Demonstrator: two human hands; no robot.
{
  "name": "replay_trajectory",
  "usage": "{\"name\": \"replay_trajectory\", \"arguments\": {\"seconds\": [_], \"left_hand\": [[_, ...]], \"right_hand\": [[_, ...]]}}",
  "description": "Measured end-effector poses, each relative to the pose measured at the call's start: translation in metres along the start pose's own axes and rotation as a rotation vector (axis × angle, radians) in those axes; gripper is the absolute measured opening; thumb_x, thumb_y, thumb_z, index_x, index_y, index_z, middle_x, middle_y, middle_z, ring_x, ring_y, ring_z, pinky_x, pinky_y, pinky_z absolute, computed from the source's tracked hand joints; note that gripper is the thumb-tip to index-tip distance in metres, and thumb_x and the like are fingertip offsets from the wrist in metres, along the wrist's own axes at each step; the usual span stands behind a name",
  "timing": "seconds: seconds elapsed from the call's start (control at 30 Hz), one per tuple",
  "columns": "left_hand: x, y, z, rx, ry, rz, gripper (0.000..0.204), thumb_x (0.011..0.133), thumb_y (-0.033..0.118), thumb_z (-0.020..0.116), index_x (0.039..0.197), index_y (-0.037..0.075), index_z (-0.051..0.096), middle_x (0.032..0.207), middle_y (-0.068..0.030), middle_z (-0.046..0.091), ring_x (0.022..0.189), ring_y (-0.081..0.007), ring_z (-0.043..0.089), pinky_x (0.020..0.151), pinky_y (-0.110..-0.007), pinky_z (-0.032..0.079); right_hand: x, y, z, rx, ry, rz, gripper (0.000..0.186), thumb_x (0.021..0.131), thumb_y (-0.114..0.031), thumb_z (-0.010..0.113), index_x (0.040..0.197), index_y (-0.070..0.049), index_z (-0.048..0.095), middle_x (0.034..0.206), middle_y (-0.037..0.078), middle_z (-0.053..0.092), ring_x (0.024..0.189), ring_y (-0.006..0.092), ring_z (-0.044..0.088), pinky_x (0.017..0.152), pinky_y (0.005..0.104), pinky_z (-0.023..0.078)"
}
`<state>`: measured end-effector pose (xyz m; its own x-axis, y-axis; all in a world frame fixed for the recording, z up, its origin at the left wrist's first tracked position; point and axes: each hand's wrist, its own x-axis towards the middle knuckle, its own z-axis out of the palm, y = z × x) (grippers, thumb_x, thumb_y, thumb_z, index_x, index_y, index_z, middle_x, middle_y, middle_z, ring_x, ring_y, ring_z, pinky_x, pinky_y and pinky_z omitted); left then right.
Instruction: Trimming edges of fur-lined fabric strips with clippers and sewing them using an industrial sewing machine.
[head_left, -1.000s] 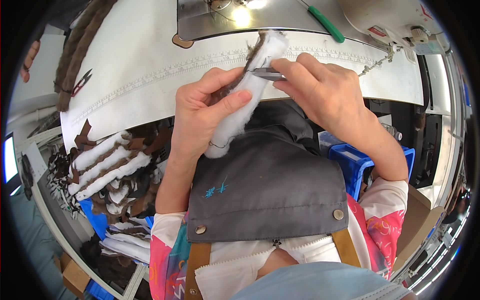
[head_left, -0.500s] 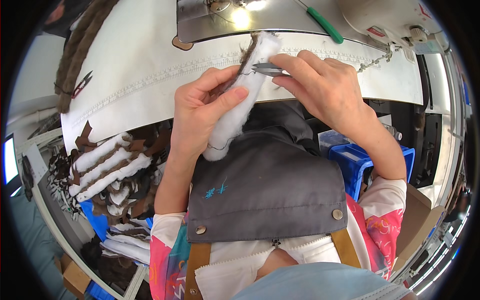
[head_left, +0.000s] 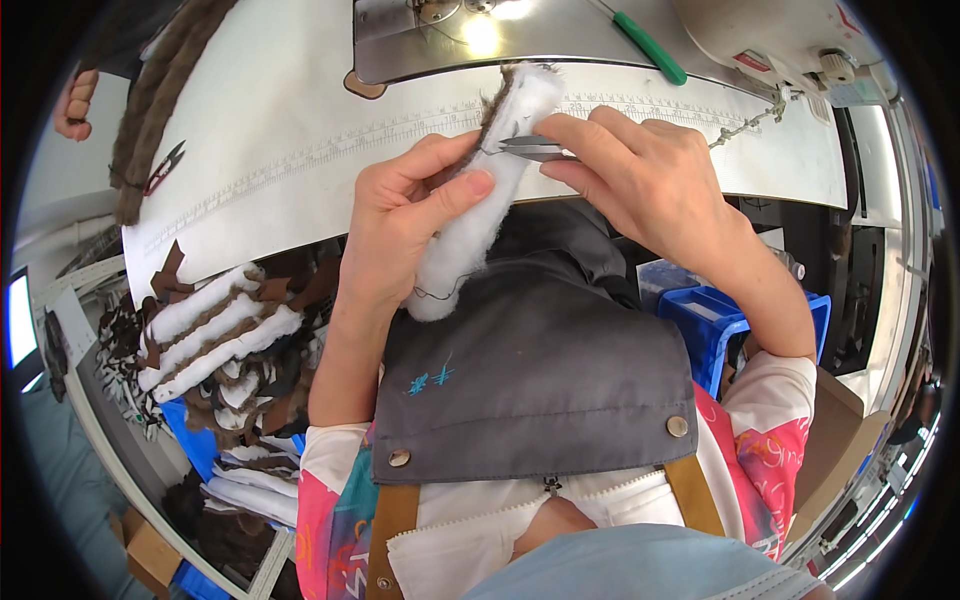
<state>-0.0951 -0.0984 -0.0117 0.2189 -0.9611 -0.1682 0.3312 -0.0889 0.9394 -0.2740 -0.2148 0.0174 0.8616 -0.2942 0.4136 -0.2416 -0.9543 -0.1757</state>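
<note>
My left hand (head_left: 410,205) pinches a strip of brown fur padded with white fluffy wadding (head_left: 462,245), thumb on the white face. The strip slants up over the table's front edge, brown fur showing along its upper left side. Dark thread crosses it near my fingers and again at its lower end. In my right hand (head_left: 640,175) are small metal thread snips (head_left: 535,148), held between thumb and fingers. Their blades lie nearly together, the tips against the white wadding beside the upper thread. My right fingers hide the handles of the snips.
The white table (head_left: 300,150) bears a printed ruler scale and a green-handled tool (head_left: 650,48). Another pair of snips (head_left: 164,168) lies by long brown fur strips (head_left: 165,90). Padded fur pieces (head_left: 215,330) pile up at left; a blue bin (head_left: 705,320) stands right.
The blades of the snips, apart before, have closed together, and my right hand has shifted slightly. Another person's hand has come into view at the far upper left.
</note>
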Motion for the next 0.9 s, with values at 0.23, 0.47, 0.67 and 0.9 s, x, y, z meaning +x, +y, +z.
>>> {"name": "replay_trajectory", "arguments": {"seconds": [0.23,0.47,0.67,0.9], "left_hand": [[-0.001,-0.002,-0.001,0.002,-0.032,0.019,0.033,0.079,-0.003,0.063,0.112,-0.006,0.058,0.091,-0.0026,0.056,0.081,-0.0079,0.053,0.071,-0.02,0.042],[0.002,0.0,-0.001,0.086,-0.084,0.077,0.035,0.079,-0.002,0.064,0.113,-0.008,0.057,0.09,-0.0031,0.056,0.081,-0.008,0.052,0.07,-0.019,0.04],[0.0,0.0,0.001,-0.027,-0.037,-0.028,0.033,0.077,-0.002,0.066,0.109,-0.007,0.059,0.089,-0.0023,0.056,0.08,-0.0069,0.051,0.069,-0.019,0.043],[-0.001,0.0,0.006,0.171,-0.111,0.16,0.03,0.074,-0.001,0.069,0.103,-0.006,0.063,0.093,-0.0036,0.056,0.08,-0.0066,0.051,0.07,-0.019,0.045]], "right_hand": [[0.003,-0.005,-0.008,-0.028,-0.045,-0.022,0.027,0.075,-0.015,0.068,0.099,-0.009,0.057,0.067,0.004,0.052,0.049,0.0211,0.053,0.044,0.032,0.041],[0.001,-0.003,-0.001,-0.063,-0.041,-0.049,0.026,0.075,-0.016,0.068,0.097,-0.009,0.057,0.064,0.005,0.051,0.046,0.0207,0.052,0.042,0.031,0.039],[-0.003,0.008,0.012,0.018,0.055,-0.075,0.03,0.076,-0.014,0.068,0.103,-0.008,0.057,0.06,0.005,0.052,0.046,0.0196,0.05,0.044,0.0302,0.039],[0.023,0.007,-0.025,0.434,-0.279,0.104,0.039,0.069,-0.01,0.068,0.105,-0.009,0.054,0.06,0.011,0.056,0.056,0.0272,0.058,0.051,0.0349,0.042]]}}
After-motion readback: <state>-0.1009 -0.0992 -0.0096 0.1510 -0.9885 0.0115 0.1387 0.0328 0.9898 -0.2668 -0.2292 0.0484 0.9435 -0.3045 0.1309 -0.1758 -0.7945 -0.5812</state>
